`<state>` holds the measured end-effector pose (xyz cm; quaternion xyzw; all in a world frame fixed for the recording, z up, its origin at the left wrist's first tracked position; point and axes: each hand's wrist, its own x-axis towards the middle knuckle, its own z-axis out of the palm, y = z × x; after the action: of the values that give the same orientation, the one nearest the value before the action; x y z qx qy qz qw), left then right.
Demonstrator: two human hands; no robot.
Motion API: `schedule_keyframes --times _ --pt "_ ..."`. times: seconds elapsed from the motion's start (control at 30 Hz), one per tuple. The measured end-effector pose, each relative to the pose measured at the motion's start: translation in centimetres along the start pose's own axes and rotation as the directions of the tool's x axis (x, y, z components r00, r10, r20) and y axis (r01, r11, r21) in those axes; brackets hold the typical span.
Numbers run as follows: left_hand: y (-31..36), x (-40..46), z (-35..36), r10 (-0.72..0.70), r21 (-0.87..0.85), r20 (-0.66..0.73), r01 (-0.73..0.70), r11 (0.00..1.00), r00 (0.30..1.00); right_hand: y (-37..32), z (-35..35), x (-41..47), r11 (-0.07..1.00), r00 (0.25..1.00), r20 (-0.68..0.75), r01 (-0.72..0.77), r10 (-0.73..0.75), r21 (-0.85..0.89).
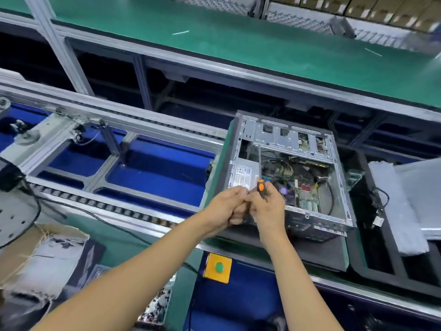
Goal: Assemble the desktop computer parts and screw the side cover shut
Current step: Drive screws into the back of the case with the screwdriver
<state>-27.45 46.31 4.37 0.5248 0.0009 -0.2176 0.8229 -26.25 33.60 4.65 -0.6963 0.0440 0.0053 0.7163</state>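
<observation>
Your right hand (pixel 265 206) gripped the screwdriver (pixel 260 185), shaft up; your left hand (pixel 229 206) pinched something hidden beside it. Seat the tip squarely before driving into the open case (pixel 310 211).

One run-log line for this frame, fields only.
case: open, side cover off | right hand: grips screwdriver, shaft upward | left hand: curled at right hand, contents unclear
</observation>
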Motion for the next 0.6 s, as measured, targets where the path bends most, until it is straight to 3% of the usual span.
schedule_keyframes --times 0.13,0.33,0.47,0.6 --pt "-2.4 -1.8 -0.6 -0.075 -0.238 0.062 0.088 0.967 0.995 2.1 -0.3 -1.2 0.997 0.997 0.038 -0.062 0.063 -0.037" --pt "-6.3 -4.3 -0.8 -0.127 -0.542 0.15 0.189 0.819 0.98 4.4 -1.1 -3.3 0.994 0.982 0.157 -0.103 0.106 -0.025" --pt "-7.3 -5.5 -0.2 -0.124 -0.554 0.147 0.185 0.812 0.981 4.7 -1.8 -4.4 0.99 0.984 0.166 -0.041 0.063 -0.133" --pt "-6.4 -5.1 0.7 -0.095 -0.429 -0.052 0.063 0.901 0.994 4.4 -2.3 -5.7 0.996 0.98 0.177 -0.083 0.087 -0.028"
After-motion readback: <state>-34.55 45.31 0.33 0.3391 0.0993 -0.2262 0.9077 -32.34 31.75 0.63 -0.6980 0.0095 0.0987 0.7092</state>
